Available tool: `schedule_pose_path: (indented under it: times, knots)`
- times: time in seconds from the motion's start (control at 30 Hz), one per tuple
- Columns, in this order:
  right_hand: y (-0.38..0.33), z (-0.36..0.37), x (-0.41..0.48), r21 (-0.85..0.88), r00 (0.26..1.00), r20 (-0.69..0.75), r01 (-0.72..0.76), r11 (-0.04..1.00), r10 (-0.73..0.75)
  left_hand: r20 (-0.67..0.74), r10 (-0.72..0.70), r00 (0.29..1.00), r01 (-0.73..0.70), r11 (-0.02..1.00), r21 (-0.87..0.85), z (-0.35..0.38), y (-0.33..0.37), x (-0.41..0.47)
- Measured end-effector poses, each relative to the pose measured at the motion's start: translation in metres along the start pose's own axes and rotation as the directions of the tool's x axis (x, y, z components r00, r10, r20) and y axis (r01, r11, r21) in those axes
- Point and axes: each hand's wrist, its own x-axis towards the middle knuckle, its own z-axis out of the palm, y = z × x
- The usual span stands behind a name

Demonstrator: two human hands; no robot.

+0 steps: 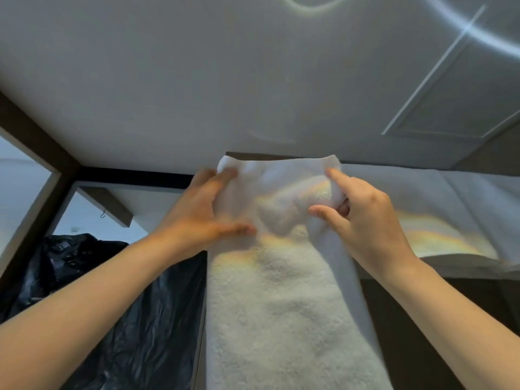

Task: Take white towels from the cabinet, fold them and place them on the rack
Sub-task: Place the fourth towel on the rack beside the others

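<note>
White towel (281,305) hangs in a long, narrow fall down the middle of your view, its upper edge draped over a dark ledge (253,155) right where the wall meets the ceiling. Both your hands are on its top part.

Your left hand (197,215) lies against the towel's left side with the fingers (222,178) straight and close together, reaching up to the corner, and the thumb stretched out apart from them across the cloth lower down. Your right hand (365,220) is at the towel's right edge. Its forefinger points up onto the upper corner, the thumb is spread away from it in front of the cloth, and the other fingers are curled in, pinching a bunched fold against the thumb.

Just to the right of the towel, a second white cloth (450,198) lies flat on a shelf, touching the towel's edge. Rainbow-tinted glare streaks both.

Above, you have a plain pale ceiling (197,80) with a framed hatch panel (450,108) at the upper right and curved light flares across it. At the left a dark frame (42,142) runs down diagonally. A small hook (103,213) hangs from a dark beam near it, and a crumpled black plastic bag (135,319) fills the lower left beside the towel.
</note>
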Motion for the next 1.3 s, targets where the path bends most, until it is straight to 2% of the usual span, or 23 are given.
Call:
schedule_pose_path:
  times: [0.23,0.47,0.57,0.73,0.97,1.03,1.1,1.2,1.3]
  knots:
    - [0.019,0.007,0.045,-0.004,0.995,-0.102,-0.005,1.0,0.005,-0.062,0.162,0.985,-0.14,0.953,0.269,-0.01,-0.004,0.047]
    - [0.036,0.012,0.073,-0.018,0.994,-0.046,-0.104,0.994,0.103,-0.066,0.171,0.983,-0.145,0.947,0.287,-0.002,-0.007,0.086]
    - [0.04,0.015,0.08,0.036,0.991,-0.017,-0.133,0.991,0.133,-0.077,0.17,0.982,-0.144,0.952,0.271,0.0,-0.011,0.098]
    - [0.046,0.022,0.094,0.082,0.978,0.015,-0.207,0.975,0.206,-0.1,0.117,0.988,-0.078,0.94,0.332,0.007,-0.014,0.118]
    - [0.053,0.03,0.099,-0.137,0.97,0.044,-0.232,0.963,0.24,-0.072,-0.01,0.997,0.024,0.981,0.191,0.023,-0.026,0.117]
    - [0.05,0.032,0.096,-0.176,0.986,0.014,-0.158,0.972,0.163,-0.086,-0.007,0.996,0.022,0.985,0.169,0.024,-0.026,0.117]
    - [0.05,0.033,0.092,-0.22,0.99,0.088,-0.091,0.971,0.113,-0.102,-0.061,0.993,0.073,0.991,0.112,0.024,-0.025,0.116]
    - [0.047,0.031,0.089,-0.238,0.953,0.253,-0.108,0.965,0.169,-0.095,-0.127,0.987,0.132,0.99,0.048,0.024,-0.026,0.115]
    - [0.044,0.03,0.09,-0.298,0.922,0.334,-0.096,0.95,0.197,-0.079,-0.147,0.986,0.148,0.989,0.012,0.023,-0.027,0.113]
